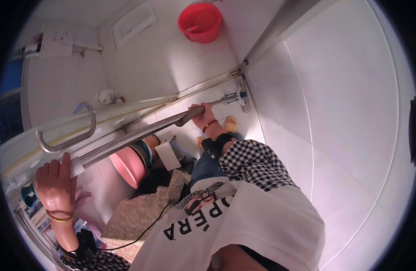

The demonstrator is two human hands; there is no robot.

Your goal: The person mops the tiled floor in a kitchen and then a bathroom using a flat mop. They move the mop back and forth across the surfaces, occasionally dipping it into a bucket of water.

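Note:
A long-handled mop with a metal pole (126,138) runs diagonally across the view. My left hand (56,186), at the left, is closed around the handle's top end by a white plastic collar (77,166); a teal end piece (29,195) sticks out beyond it. Lower down, my right hand (203,117) grips the pole at a grey sleeve (191,116). The mop's teal and white head (241,96) is low at the far end, near the tiled floor (223,108) and a metal-edged corner, beyond my sandalled feet. Its underside is hidden.
A red bucket (199,23) stands beyond the raised sill (208,83). A curved metal door handle (69,144) is close to my left hand. Pink basins (128,166), a small white stool (168,155) and a patterned cloth (137,210) lie below the pole. White wall panels rise at right.

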